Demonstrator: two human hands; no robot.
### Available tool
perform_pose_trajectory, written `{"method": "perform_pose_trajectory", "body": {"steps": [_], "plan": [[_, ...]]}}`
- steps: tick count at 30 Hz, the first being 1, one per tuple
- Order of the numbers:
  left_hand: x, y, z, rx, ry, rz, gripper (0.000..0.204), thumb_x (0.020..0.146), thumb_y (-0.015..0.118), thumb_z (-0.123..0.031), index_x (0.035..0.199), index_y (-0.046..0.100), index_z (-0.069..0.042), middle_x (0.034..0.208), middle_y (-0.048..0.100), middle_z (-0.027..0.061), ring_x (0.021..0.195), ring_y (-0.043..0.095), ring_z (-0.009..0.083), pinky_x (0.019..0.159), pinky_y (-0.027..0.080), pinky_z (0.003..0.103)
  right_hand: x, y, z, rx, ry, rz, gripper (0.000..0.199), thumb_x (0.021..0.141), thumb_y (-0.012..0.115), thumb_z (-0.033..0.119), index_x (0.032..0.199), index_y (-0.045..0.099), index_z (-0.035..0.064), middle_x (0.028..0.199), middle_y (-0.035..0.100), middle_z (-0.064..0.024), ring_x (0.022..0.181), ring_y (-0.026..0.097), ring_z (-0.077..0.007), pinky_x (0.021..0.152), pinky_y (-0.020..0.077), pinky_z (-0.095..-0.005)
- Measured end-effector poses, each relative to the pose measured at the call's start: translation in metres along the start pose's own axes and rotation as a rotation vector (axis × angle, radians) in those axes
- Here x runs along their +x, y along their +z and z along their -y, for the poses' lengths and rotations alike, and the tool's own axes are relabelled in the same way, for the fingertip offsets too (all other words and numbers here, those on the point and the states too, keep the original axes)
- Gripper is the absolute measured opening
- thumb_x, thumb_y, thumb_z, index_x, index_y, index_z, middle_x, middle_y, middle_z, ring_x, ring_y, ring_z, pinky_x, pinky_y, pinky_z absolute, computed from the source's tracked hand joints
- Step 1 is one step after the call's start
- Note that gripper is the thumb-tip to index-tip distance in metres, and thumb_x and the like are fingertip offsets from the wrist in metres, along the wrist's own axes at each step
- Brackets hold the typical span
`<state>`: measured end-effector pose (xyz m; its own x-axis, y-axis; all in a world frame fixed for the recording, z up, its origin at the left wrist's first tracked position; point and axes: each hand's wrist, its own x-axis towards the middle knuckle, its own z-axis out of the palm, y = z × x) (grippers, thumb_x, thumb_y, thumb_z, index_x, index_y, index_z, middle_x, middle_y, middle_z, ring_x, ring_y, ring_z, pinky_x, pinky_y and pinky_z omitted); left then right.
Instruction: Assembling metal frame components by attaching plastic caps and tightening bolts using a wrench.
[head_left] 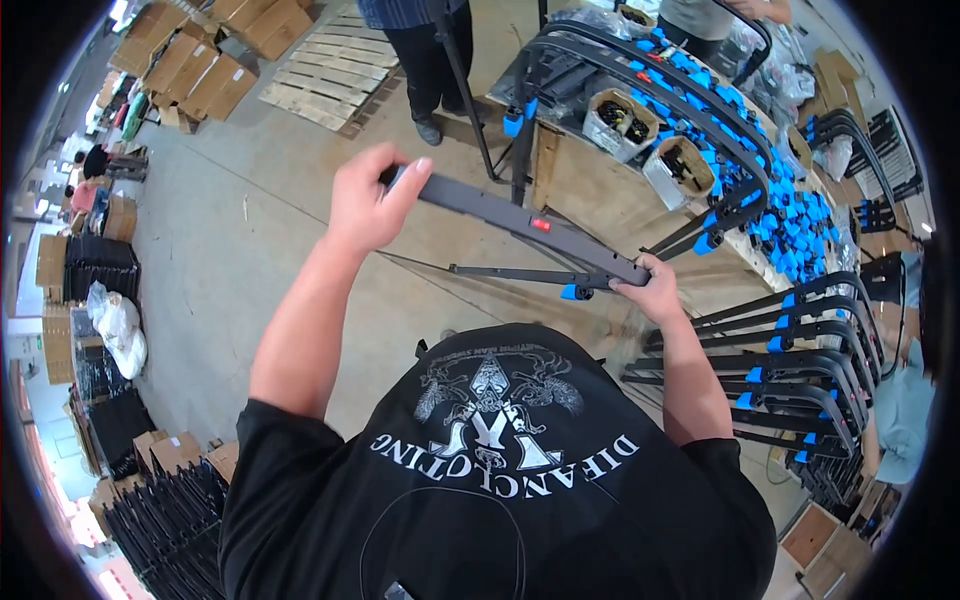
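Observation:
A dark grey metal bar [480,204] with a small red part [540,225] slants in front of me. My left hand [370,200] is closed around its upper left end, with the thumb on top. At the lower right end, my right hand [655,292] grips the bar with its fingers wrapped. Just below it runs a thin black tube [520,273] with a blue plastic piece [576,292] close to my right hand. Whether this tube is joined to the bar I cannot tell.
A worktable at upper right holds blue plastic parts [795,230], a box of black parts [680,170] and a curved black tube frame [755,150]. More frames [810,365] stand at right. A person [425,60] stands ahead, near a wooden pallet [325,75]. Cartons [190,70] are stacked left.

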<state>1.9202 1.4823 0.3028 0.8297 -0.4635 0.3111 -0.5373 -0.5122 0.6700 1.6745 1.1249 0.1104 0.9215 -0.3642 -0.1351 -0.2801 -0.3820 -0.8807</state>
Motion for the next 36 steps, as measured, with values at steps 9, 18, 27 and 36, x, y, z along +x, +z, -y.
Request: {"method": "perform_pose_trajectory", "body": {"steps": [9,18,27,36], "plan": [[0.009,-0.018,0.011,-0.299,-0.018,-0.087,0.029,0.096,0.065,-0.017,0.072,0.056,-0.003,0.068,0.048,-0.0049,0.067,0.041,0.0060,0.059,0.033,0.025,-0.047,-0.054,0.093,-0.094,-0.033,-0.194,0.045,0.063,0.094,0.020,0.075,0.052,0.0077,0.069,0.051,0.0032,0.067,0.047,-0.0068,0.059,0.0428,-0.0268],[0.064,0.089,0.050,-0.609,-0.104,-0.058,0.037,0.098,0.062,-0.015,0.064,0.047,-0.008,0.066,0.041,-0.0069,0.065,0.033,0.0046,0.057,0.026,0.025,-0.056,-0.097,0.120,0.012,-0.043,-0.325,0.049,0.067,0.094,0.016,0.086,0.049,0.0087,0.070,0.055,0.0010,0.060,0.053,-0.0049,0.050,0.0440,-0.0251],[0.136,0.154,0.068,-0.780,-0.088,0.136,0.033,0.097,0.064,-0.018,0.067,0.055,-0.006,0.068,0.044,-0.0085,0.066,0.035,0.0032,0.059,0.028,0.023,-0.015,-0.127,0.095,0.207,-0.068,-0.421,0.027,0.095,0.067,0.030,0.098,0.058,0.0048,0.080,0.054,0.0033,0.075,0.046,-0.0051,0.069,0.0383,-0.0231],[0.196,0.184,0.076,-0.795,-0.058,0.240,0.035,0.098,0.064,-0.018,0.068,0.053,-0.004,0.065,0.043,-0.0084,0.064,0.035,0.0030,0.056,0.029,0.024,0.052,-0.137,0.098,-0.077,0.089,-0.725,0.032,0.100,0.063,0.033,0.088,0.063,0.0036,0.074,0.051,0.0051,0.072,0.044,-0.0057,0.065,0.0370,-0.0244]]}}
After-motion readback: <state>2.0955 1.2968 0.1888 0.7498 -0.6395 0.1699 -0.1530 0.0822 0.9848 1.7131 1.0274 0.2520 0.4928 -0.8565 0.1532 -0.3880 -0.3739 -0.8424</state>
